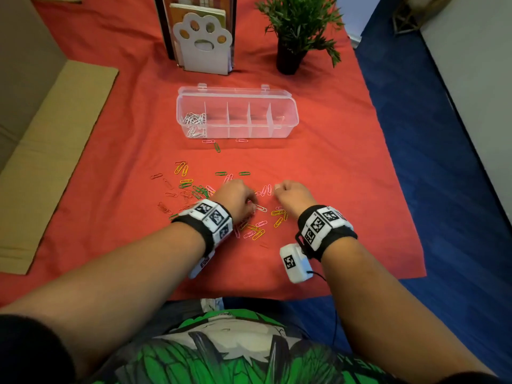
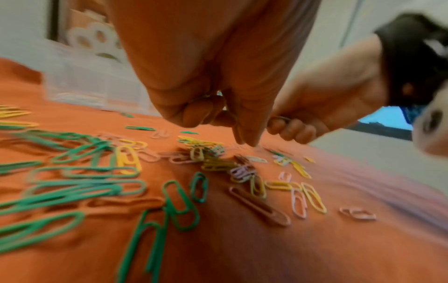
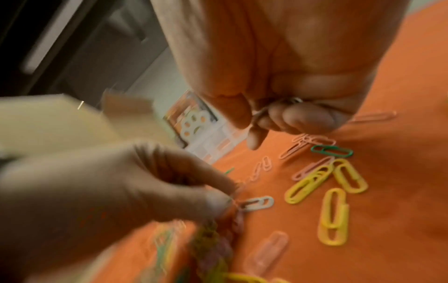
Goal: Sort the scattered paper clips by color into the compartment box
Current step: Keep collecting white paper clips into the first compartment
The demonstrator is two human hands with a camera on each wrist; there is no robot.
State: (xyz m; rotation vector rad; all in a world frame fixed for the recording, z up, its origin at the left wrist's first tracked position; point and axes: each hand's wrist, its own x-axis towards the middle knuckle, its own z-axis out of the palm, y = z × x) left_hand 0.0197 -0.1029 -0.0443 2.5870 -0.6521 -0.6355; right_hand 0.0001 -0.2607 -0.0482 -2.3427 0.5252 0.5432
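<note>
Green, yellow, pink, red and white paper clips [image 1: 194,189] lie scattered on the red cloth. The clear compartment box [image 1: 288,117] stands open behind them, with white clips [image 1: 194,120] in its leftmost compartment. My left hand [image 1: 252,207] is curled over the pile and its fingertips pinch at a white clip [image 3: 257,204]; a wire clip [image 2: 211,97] shows inside its fist. My right hand [image 1: 278,189] hovers just to the right, its fingers curled round pale clips [image 3: 274,107].
A paw-shaped book stand [image 1: 203,42] and a potted plant [image 1: 296,31] stand behind the box. Flat cardboard [image 1: 50,151] lies at the left. The cloth's right edge [image 1: 399,189] borders blue floor. A few clips [image 1: 217,146] lie just in front of the box.
</note>
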